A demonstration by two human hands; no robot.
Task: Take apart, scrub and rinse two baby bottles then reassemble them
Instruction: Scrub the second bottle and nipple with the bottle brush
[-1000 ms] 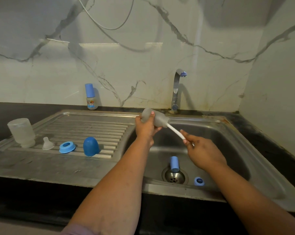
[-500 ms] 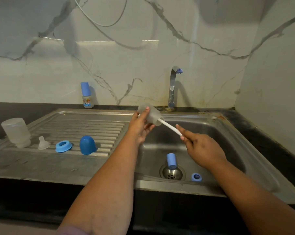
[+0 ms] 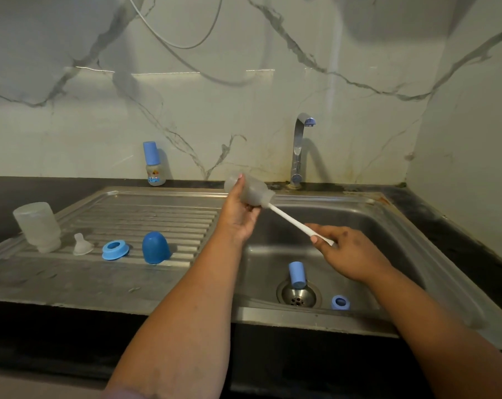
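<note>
Scrubbing stage: the left hand (image 3: 239, 217) grips the bottle (image 3: 251, 190) over the sink (image 3: 402, 226) while the right hand (image 3: 349, 253) pinches the brush handle (image 3: 294, 221), now drawn further out than a second ago, indicating back-and-forth strokes inside.

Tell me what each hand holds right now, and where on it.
Left hand grips the small bottle around its body; right hand pinches the white brush handle near its end.
</note>
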